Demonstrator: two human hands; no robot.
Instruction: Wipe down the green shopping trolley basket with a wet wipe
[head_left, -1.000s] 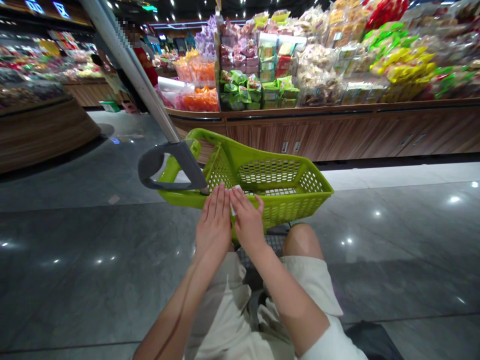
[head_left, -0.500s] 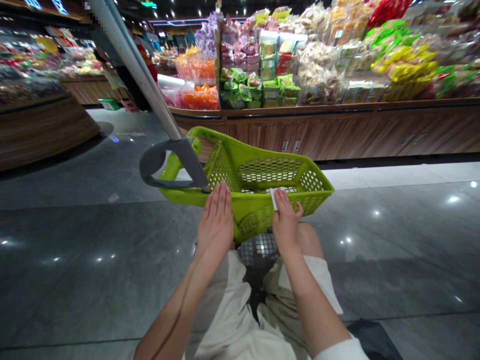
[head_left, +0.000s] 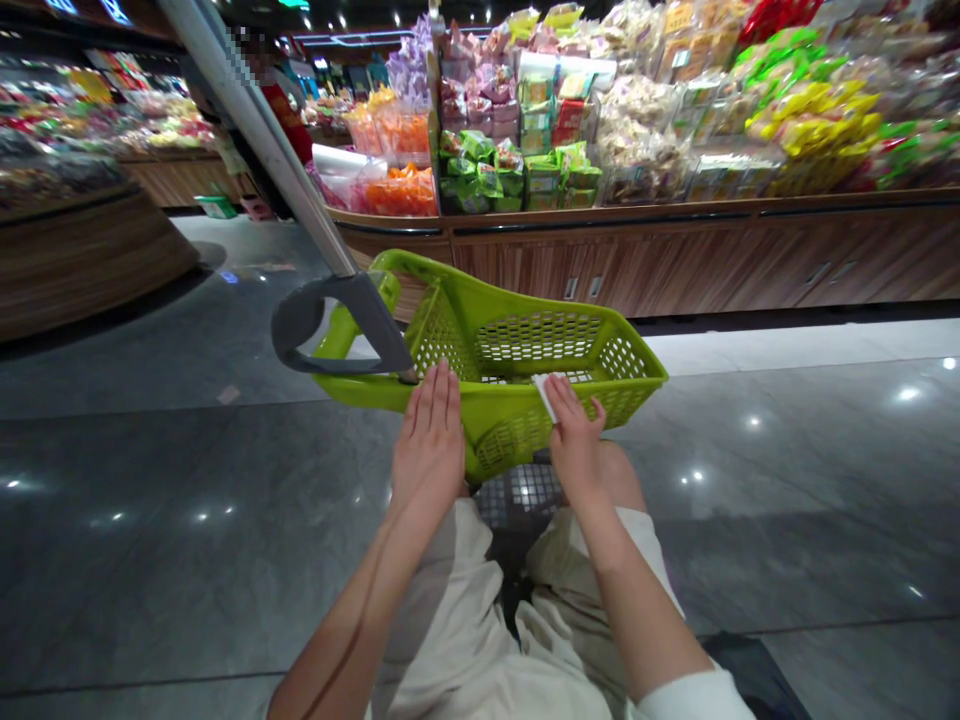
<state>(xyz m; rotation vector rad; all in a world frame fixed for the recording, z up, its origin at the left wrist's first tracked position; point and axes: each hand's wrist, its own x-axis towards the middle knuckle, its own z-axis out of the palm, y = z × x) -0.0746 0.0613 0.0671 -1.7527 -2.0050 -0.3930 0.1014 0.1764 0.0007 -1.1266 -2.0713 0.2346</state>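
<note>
green basket (head_left: 510, 400) open above, grey handle (head_left: 375, 325) crowding left end, metal pole (head_left: 260, 130) slanting upward

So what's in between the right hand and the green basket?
In the head view, a small white cloth or tissue is there, sticking out from under the right hand at the near rim of the green basket.

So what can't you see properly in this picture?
In the head view:
Basket: part of its floor, behind its near side.
White scrap: partly under the right hand.
Left hand: its palm, facing away.
Pole: its upper end, cut off by the top edge.
Snack bags: their writing, too small and blurred.
</note>
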